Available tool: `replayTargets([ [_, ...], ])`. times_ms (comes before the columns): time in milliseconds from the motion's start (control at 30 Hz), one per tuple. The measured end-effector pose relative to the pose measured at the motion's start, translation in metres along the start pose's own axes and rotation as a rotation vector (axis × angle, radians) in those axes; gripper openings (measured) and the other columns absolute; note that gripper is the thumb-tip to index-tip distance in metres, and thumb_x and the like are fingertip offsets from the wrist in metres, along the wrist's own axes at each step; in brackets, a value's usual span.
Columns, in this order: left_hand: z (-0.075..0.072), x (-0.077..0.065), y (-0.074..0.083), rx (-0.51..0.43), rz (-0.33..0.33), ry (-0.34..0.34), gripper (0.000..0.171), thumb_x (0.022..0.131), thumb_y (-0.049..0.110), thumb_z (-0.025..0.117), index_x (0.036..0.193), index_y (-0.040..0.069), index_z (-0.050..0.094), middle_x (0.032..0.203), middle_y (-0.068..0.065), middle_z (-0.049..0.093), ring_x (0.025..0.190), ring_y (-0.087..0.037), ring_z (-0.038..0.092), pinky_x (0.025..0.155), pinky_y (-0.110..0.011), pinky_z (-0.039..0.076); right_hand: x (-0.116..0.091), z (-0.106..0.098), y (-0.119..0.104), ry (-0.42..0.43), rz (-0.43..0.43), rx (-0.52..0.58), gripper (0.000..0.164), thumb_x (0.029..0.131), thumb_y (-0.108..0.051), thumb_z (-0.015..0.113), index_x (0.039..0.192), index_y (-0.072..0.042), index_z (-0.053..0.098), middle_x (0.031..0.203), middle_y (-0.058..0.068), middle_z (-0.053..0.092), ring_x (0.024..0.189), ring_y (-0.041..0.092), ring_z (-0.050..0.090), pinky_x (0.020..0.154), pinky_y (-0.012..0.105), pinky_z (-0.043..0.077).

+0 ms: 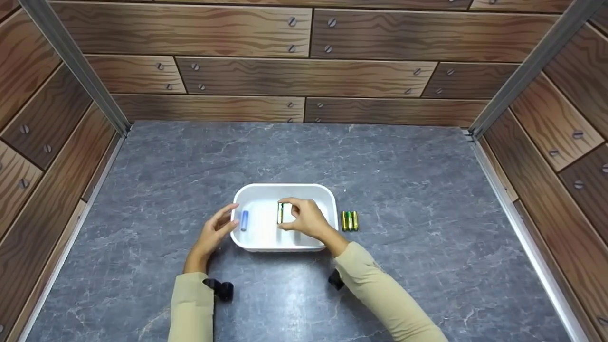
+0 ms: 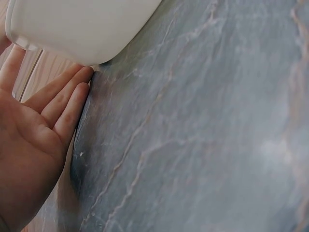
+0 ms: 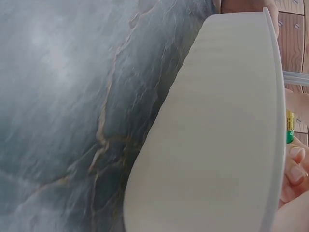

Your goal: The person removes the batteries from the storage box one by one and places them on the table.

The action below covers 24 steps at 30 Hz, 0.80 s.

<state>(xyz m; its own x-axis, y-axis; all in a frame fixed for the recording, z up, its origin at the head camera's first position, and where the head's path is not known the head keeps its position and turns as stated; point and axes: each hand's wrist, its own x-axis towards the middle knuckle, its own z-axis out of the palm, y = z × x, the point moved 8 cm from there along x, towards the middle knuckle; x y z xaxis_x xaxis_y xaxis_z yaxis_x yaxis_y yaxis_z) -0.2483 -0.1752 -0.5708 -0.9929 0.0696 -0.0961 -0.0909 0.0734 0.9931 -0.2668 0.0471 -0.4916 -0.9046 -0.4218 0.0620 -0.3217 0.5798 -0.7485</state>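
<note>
One green-gold battery [image 1: 280, 213] pinched by the right hand [image 1: 308, 219] over a white tray [image 1: 261, 223], left hand [image 1: 211, 236] relaxed and wide at its 9 o'clock side, blue cylinder [image 1: 244, 221] inside there, three batteries [image 1: 350, 221] outside at 3 o'clock

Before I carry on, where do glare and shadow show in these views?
Head: a bright glare streak on the table below the tub; left wrist: a pale bright patch at right, the table looking soft; right wrist: a bright patch at upper left, and dark shadow along the tub's base.
</note>
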Motion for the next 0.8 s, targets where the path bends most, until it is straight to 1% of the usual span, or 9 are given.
replayTargets([
  [67, 0.0, 0.0, 0.001, -0.01, 0.009, -0.002, 0.049, 0.092, 0.001, 0.059, 0.14, 0.001, 0.048, 0.136, -0.029, 0.054, 0.124, -0.041, 0.055, 0.084, -0.016, 0.05, -0.002, -0.004, 0.002, 0.01, -0.003, -0.004, 0.052, 0.071, -0.015, 0.084, 0.119, -0.003, 0.066, 0.057, -0.008, 0.035, 0.055, 0.006, 0.03, 0.059, 0.018, 0.03],
  [167, 0.0, -0.001, 0.002, -0.008, 0.023, 0.001, 0.048, 0.092, 0.0, 0.058, 0.139, 0.0, 0.048, 0.135, -0.03, 0.055, 0.125, -0.041, 0.055, 0.085, -0.015, 0.049, -0.006, -0.01, 0.005, 0.021, -0.012, 0.0, 0.052, 0.071, -0.014, 0.084, 0.118, -0.002, 0.066, 0.057, -0.008, 0.034, 0.055, 0.006, 0.029, 0.06, 0.018, 0.031],
  [433, 0.001, 0.0, 0.002, -0.023, 0.03, 0.002, 0.048, 0.092, -0.001, 0.058, 0.139, 0.0, 0.048, 0.133, -0.031, 0.056, 0.119, -0.034, 0.059, 0.084, -0.017, 0.051, -0.012, -0.023, 0.011, 0.048, -0.03, -0.001, 0.052, 0.07, -0.014, 0.085, 0.117, -0.001, 0.066, 0.058, -0.008, 0.034, 0.055, 0.003, 0.029, 0.06, 0.017, 0.031],
  [533, 0.001, 0.0, 0.003, -0.013, 0.041, 0.002, 0.048, 0.092, 0.0, 0.059, 0.138, -0.001, 0.048, 0.133, -0.031, 0.056, 0.116, -0.028, 0.062, 0.084, -0.017, 0.051, -0.015, -0.027, 0.014, 0.046, -0.032, 0.024, 0.053, 0.069, -0.012, 0.085, 0.117, 0.0, 0.066, 0.058, -0.007, 0.034, 0.055, 0.003, 0.028, 0.061, 0.017, 0.032],
  [700, 0.0, 0.0, 0.002, -0.011, 0.049, 0.001, 0.048, 0.091, 0.0, 0.06, 0.138, -0.002, 0.048, 0.133, -0.031, 0.056, 0.108, -0.012, 0.064, 0.085, -0.016, 0.05, -0.021, -0.033, 0.02, 0.046, -0.028, 0.041, 0.053, 0.069, -0.012, 0.085, 0.117, 0.001, 0.066, 0.059, -0.008, 0.033, 0.056, 0.002, 0.028, 0.06, 0.017, 0.032],
  [800, 0.0, 0.0, 0.002, -0.012, 0.044, 0.007, 0.048, 0.091, 0.0, 0.06, 0.138, -0.001, 0.049, 0.131, -0.032, 0.057, 0.104, -0.007, 0.063, 0.084, -0.016, 0.05, -0.025, -0.036, 0.023, 0.05, -0.027, 0.041, 0.052, 0.069, -0.011, 0.085, 0.116, 0.0, 0.066, 0.06, -0.008, 0.034, 0.056, 0.001, 0.029, 0.06, 0.017, 0.032],
])
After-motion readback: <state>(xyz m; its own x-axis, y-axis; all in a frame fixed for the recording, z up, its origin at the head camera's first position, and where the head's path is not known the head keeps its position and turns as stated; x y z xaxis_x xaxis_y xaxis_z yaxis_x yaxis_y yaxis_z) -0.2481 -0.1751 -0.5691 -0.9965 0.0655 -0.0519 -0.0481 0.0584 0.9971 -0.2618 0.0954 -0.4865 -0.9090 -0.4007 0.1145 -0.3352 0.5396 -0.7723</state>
